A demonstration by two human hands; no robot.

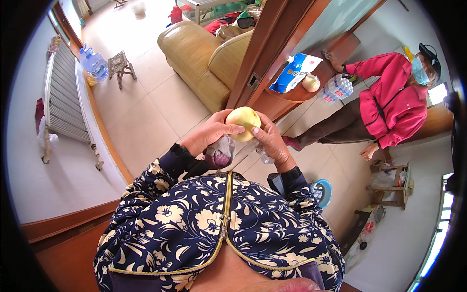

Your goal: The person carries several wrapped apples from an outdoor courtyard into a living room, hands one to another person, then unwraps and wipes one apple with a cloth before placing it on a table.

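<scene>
A pale yellow round fruit (243, 122), with a small brown spot on its skin, is held up in front of my chest. My left hand (211, 132) grips it from one side, the thumb across its lower part. From the other side my right hand (271, 142) supports it, with its thumb on the lower right edge. Clear crumpled plastic (265, 156) shows beside my right palm; I cannot tell whether that hand holds it. A grey and purple thing (220, 152), partly hidden, appears below my left hand.
A person in a pink jacket (394, 98) stands at the right, one hand on a brown table (341, 54) bearing a blue-and-white bag (295, 73). A door frame (261, 69) and a tan sofa (197, 58) stand ahead. A blue basin (330, 193) and small stool (120, 67) are on the floor.
</scene>
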